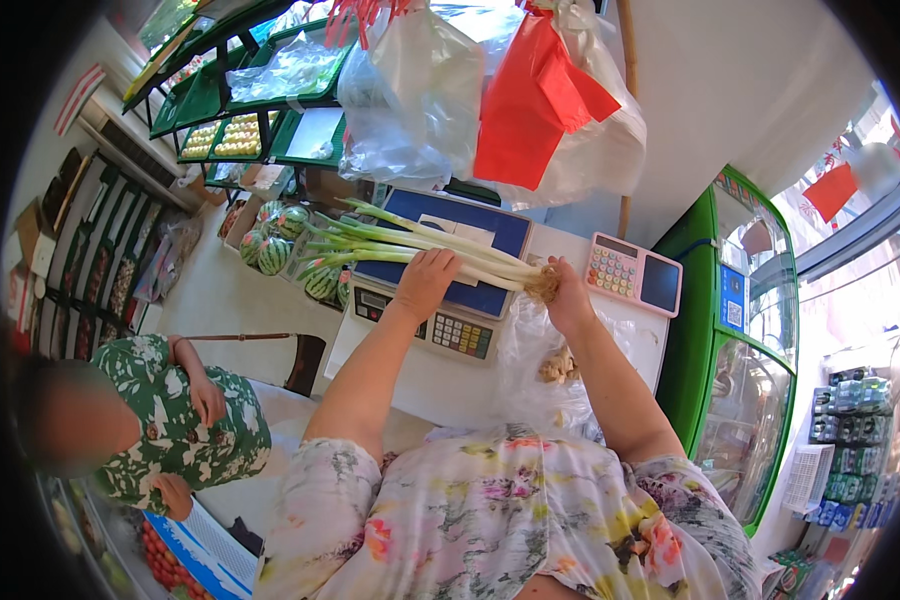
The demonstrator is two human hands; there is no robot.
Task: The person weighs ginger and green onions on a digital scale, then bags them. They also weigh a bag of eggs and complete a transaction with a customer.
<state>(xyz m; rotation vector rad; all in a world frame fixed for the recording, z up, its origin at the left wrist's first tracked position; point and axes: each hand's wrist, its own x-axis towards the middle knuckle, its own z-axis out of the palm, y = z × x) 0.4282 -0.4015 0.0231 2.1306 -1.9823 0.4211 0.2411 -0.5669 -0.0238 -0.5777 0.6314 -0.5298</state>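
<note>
A bunch of long green onions point(487, 264) lies across the blue platform of a digital weighing scale point(412, 202), green leaves to the left and roots to the right. My left hand point(429, 279) grips the white stalks near their middle. At the root end, my right hand point(566, 296) is closed around the edge of the bundle. Below the platform shows the scale's keypad point(461, 335). Ginger point(560, 366) sits in a clear plastic bag point(521, 367) on the white counter, beneath my right forearm.
A pink calculator point(634, 271) lies right of the scale, before a green display fridge point(735, 337). White plastic bags point(427, 82) and a red bag point(536, 105) hang above the counter. Watermelons point(274, 255) sit in a box at left. Another person point(187, 420) stands at lower left.
</note>
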